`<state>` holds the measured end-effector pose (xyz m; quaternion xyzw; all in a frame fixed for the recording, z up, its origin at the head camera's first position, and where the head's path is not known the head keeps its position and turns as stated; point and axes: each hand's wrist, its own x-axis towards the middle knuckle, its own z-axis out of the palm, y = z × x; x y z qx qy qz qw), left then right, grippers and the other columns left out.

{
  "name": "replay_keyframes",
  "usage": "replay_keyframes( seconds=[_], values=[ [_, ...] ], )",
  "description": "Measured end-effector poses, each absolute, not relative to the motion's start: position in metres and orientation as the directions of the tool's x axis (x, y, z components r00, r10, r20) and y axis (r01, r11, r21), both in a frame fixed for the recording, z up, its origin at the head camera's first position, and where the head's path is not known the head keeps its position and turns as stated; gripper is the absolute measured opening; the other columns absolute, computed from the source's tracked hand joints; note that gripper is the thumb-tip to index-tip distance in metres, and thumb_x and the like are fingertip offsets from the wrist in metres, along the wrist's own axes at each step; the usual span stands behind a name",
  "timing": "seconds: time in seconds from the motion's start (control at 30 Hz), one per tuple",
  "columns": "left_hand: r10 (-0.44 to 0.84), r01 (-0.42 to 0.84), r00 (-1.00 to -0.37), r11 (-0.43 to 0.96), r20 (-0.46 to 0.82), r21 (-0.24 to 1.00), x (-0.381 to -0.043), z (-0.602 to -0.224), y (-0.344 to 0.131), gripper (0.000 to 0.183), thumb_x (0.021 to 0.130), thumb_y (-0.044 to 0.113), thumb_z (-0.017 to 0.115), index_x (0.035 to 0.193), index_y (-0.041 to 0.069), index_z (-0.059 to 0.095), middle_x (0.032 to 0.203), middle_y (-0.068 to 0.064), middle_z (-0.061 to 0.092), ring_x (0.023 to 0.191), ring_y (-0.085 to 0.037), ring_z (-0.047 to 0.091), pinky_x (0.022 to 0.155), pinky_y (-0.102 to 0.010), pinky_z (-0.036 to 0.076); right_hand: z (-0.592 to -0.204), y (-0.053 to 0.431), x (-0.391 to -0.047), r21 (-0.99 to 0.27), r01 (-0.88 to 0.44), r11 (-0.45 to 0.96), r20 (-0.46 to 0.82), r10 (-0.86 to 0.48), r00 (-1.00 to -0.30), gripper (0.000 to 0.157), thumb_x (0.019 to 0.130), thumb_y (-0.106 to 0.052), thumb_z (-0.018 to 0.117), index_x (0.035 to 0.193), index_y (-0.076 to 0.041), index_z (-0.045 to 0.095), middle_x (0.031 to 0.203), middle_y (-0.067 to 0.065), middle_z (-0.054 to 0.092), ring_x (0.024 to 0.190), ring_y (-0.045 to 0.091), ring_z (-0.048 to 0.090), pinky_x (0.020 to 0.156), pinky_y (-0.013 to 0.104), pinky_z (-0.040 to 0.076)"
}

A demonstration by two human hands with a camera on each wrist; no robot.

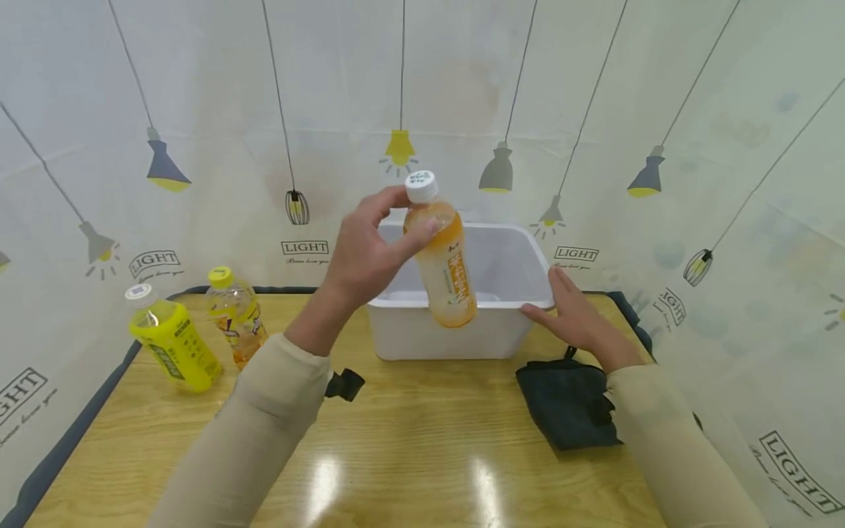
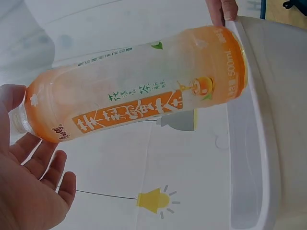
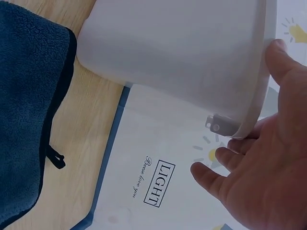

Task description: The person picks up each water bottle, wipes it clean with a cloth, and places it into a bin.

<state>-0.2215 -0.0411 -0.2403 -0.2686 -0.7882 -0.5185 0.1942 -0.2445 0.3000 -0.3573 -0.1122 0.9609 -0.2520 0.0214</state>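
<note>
My left hand (image 1: pixel 370 249) grips a plastic tea bottle (image 1: pixel 449 271) around its neck, just below the white cap. The bottle has an orange and white label and leans in front of the white bin (image 1: pixel 442 334), overlapping its front rim in the head view. In the left wrist view, the bottle (image 2: pixel 139 86) lies across the picture, its base close to the bin's rim (image 2: pixel 261 124). At the bin's right corner, my right hand (image 1: pixel 571 312) touches the rim, thumb at the front and forefinger along the side. The right wrist view shows its other fingers (image 3: pixel 206 177) extended and spread.
At the table's left stand a yellow-green bottle (image 1: pixel 174 345) with a white cap and a clear bottle (image 1: pixel 238 319) with a yellow cap. A dark blue cloth (image 1: pixel 568 403) lies near my right forearm. A small black item (image 1: pixel 346 384) sits beside my left sleeve.
</note>
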Motion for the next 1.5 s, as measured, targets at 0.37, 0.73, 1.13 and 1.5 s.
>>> replay_keyframes(
  seconds=[0.37,0.73,1.13,1.5],
  values=[
    [0.078,0.544,-0.825,0.375,0.559,0.751,-0.262,-0.243,-0.044,0.047,0.089,0.042,0.067,0.130,0.020,0.060,0.126,0.003,0.064,0.123,-0.011,0.052,0.110,-0.039,0.037,-0.357,0.301,-0.243,-0.488,-0.198,0.850,0.004,-0.225,-0.974,0.096,0.093,-0.058,0.054,0.157,-0.010,0.001,0.161,0.018,0.012,0.145,0.039,0.023,0.113,0.064,0.025],
    [0.023,0.433,-0.878,0.467,0.478,0.771,-0.293,-0.284,-0.055,0.053,0.088,0.049,0.065,0.131,0.020,0.060,0.129,0.002,0.064,0.127,-0.016,0.052,0.111,-0.043,0.037,-0.356,0.297,-0.240,-0.453,-0.104,0.885,-0.076,-0.155,-0.985,0.102,0.089,-0.070,0.048,0.157,-0.015,-0.005,0.165,0.015,-0.008,0.150,0.043,0.007,0.114,0.067,0.018],
    [0.112,0.314,-0.947,0.525,0.302,0.791,-0.301,-0.328,-0.061,0.054,0.089,0.048,0.066,0.135,0.020,0.057,0.135,-0.002,0.061,0.131,-0.022,0.050,0.112,-0.049,0.037,-0.362,0.301,-0.241,-0.454,-0.111,0.884,-0.039,-0.144,-0.989,0.101,0.089,-0.069,0.049,0.158,-0.016,0.000,0.165,0.015,-0.003,0.149,0.043,0.011,0.113,0.067,0.021],
    [0.146,0.273,-0.961,0.654,0.237,0.705,-0.306,-0.353,-0.063,0.055,0.090,0.050,0.063,0.135,0.019,0.055,0.137,-0.002,0.060,0.132,-0.026,0.048,0.114,-0.054,0.027,-0.363,0.300,-0.241,-0.457,-0.106,0.883,-0.031,-0.135,-0.990,0.101,0.088,-0.069,0.049,0.158,-0.018,-0.002,0.165,0.013,-0.001,0.150,0.041,0.013,0.114,0.067,0.021]
  ],
)
